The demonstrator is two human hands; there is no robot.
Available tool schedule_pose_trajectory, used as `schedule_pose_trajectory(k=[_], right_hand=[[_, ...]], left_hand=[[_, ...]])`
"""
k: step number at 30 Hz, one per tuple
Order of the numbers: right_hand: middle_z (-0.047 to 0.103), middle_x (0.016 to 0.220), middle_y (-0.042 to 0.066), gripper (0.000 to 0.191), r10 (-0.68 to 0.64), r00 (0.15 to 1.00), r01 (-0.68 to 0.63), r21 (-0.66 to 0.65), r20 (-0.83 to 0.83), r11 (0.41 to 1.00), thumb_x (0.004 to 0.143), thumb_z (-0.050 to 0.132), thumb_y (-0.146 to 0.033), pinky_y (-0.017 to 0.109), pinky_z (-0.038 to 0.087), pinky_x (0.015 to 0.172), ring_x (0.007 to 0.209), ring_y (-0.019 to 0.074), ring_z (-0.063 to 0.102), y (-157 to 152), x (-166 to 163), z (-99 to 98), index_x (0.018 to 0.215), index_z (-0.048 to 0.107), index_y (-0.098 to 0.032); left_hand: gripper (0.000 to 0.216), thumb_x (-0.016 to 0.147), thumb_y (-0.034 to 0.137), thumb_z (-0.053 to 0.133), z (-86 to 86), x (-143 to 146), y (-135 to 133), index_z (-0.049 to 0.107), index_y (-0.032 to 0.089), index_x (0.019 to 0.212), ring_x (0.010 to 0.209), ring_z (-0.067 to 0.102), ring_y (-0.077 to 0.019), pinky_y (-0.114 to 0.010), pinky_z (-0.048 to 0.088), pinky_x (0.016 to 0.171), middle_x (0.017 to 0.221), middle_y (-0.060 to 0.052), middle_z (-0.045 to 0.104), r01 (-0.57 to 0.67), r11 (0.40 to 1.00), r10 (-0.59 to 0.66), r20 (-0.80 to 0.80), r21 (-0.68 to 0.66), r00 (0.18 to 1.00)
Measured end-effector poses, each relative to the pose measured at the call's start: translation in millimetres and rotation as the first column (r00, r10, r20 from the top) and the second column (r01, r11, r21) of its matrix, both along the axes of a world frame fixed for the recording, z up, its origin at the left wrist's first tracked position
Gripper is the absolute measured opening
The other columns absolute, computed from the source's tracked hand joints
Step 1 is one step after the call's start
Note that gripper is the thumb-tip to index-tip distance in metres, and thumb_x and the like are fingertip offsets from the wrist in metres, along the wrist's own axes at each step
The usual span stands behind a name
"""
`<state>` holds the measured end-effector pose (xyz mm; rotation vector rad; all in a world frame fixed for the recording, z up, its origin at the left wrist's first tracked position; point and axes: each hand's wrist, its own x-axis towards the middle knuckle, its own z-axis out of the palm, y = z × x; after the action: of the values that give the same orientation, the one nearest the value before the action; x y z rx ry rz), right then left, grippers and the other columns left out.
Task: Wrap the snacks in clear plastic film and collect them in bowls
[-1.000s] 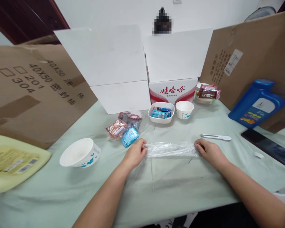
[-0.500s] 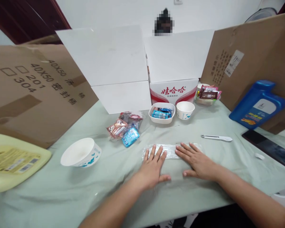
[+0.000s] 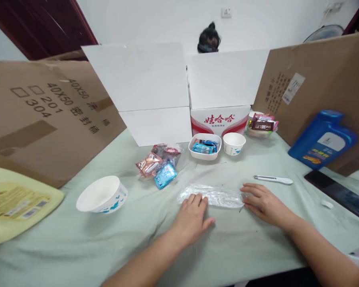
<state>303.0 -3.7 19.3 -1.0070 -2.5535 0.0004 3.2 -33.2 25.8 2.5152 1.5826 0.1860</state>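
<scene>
A folded strip of clear plastic film [image 3: 219, 196] lies crosswise on the green cloth in front of me. My left hand [image 3: 192, 217] rests on its near left edge, fingers slightly bent and the thumb spread away, so it is open. At the strip's right end is my right hand [image 3: 265, 203], its fingers drawn together and closed on the film. Beyond the left hand sit a blue wrapped packet [image 3: 165, 175] and a brown wrapped packet [image 3: 149, 164], beside a clear bag [image 3: 175, 150]. A white utility knife [image 3: 273, 179] lies just past the right hand.
A paper bowl [image 3: 103, 195] stands at left near a yellow bottle [image 3: 20, 207]. Behind are a white tub [image 3: 205, 156] of packets, a paper cup [image 3: 233, 144] and a white carton [image 3: 219, 119]. At right are a blue bottle [image 3: 321, 139] and a phone [image 3: 338, 195].
Both hands lay flat on the film before. The left has pulled slightly back with its fingers bending; the right has slid right to the film's end and closed. The film looks looser and more crumpled.
</scene>
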Motion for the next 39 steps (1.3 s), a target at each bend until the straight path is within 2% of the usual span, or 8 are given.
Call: schedule_pose_trajectory(k=[5,9,13,16,18,26,32,39], right_hand=[[0.067,0.104,0.011,0.016,0.084,0.995,-0.086,-0.045,-0.052,0.995,0.093,0.046,-0.017,0.036,0.049,0.084,0.099,0.0211,0.062,-28,-27,21.7,0.094,0.061,-0.019],[0.065,0.084,0.007,0.023,0.163,0.976,-0.189,-0.183,-0.145,0.965,0.097,0.044,-0.035,0.031,0.047,0.071,0.075,0.0169,0.061,-43,-47,35.5,0.095,0.06,-0.02],[0.057,0.123,0.017,0.084,0.228,0.891,-0.388,-0.396,-0.394,0.832,0.076,0.046,-0.08,0.042,0.044,0.095,0.113,0.0283,0.054,-30,-56,40.9,0.134,0.045,-0.018],[0.039,0.144,0.02,0.113,0.24,0.879,-0.46,-0.599,-0.413,0.655,0.065,0.057,-0.082,0.048,0.035,0.105,0.13,0.0338,0.041,-14,-62,31.3,0.151,0.019,-0.019],[0.045,0.139,0.018,0.114,0.179,0.915,-0.39,-0.678,-0.362,0.623,0.064,0.07,-0.07,0.047,0.039,0.1,0.122,0.0336,0.047,-8,-69,18.5,0.152,0.018,-0.019],[0.059,0.092,0.002,0.082,-0.206,0.897,-0.096,-0.627,-0.391,0.773,0.083,0.059,-0.022,0.029,0.048,0.069,0.07,0.0136,0.054,-14,-96,-22.9,0.151,0.013,-0.022],[0.061,0.083,0.005,0.028,-0.106,0.902,-0.097,-0.437,-0.418,0.894,0.088,0.049,-0.017,0.032,0.049,0.074,0.083,0.0184,0.058,-19,-96,-18.9,0.113,0.061,-0.02],[0.063,0.077,0.005,0.028,-0.034,0.943,-0.088,-0.347,-0.332,0.934,0.083,0.051,-0.011,0.036,0.049,0.075,0.083,0.0208,0.055,-21,-100,-13.2,0.107,0.063,-0.017]], left_hand=[[0.068,0.076,0.045,0.073,-7.6,5,0,0.049,0.015,0.132,0.123,0.046,-0.0376,-0.056,0.038,0.102,0.134,-0.018,0.052,0.004,0.982,-0.019,0.08,0.189,0.997],[0.053,0.081,0.044,0.065,-16.8,20,-13,0.052,0.015,0.124,0.102,0.059,-0.0291,-0.044,0.048,0.088,0.11,-0.014,0.064,0.207,0.917,-0.294,0.231,0.34,0.927],[0.016,0.089,0.018,0.043,-23.6,26,-21,0.059,0.018,0.09,0.068,0.061,-0.0169,-0.027,0.047,0.063,0.075,-0.003,0.066,0.324,0.881,-0.447,0.383,0.345,0.808],[0.015,0.089,0.021,0.043,-16.3,21,-19,0.058,0.018,0.086,0.065,0.06,-0.0138,-0.024,0.044,0.062,0.073,-0.001,0.065,0.2,0.96,-0.279,0.618,0.196,0.735],[0.016,0.091,0.029,0.046,-8.3,14,-13,0.057,0.019,0.086,0.061,0.057,-0.0124,-0.023,0.042,0.059,0.069,0.001,0.062,0.055,0.998,-0.056,0.713,0.025,0.699],[0.015,0.081,0.028,0.058,-11.1,-8,38,0.056,0.018,0.071,0.059,0.051,-0.0126,-0.024,0.035,0.058,0.064,0.003,0.057,-0.317,0.927,0.374,0.561,-0.201,0.738],[0.041,0.074,0.018,0.065,-17.6,-2,38,0.055,0.02,0.114,0.067,0.059,-0.0135,-0.024,0.041,0.066,0.074,0.004,0.063,-0.334,0.908,0.418,0.516,-0.251,0.748],[0.058,0.077,0.016,0.06,-23.8,-5,33,0.04,0.019,0.132,0.082,0.061,-0.0191,-0.032,0.047,0.077,0.087,-0.001,0.061,-0.364,0.931,0.326,0.453,-0.001,0.83]])
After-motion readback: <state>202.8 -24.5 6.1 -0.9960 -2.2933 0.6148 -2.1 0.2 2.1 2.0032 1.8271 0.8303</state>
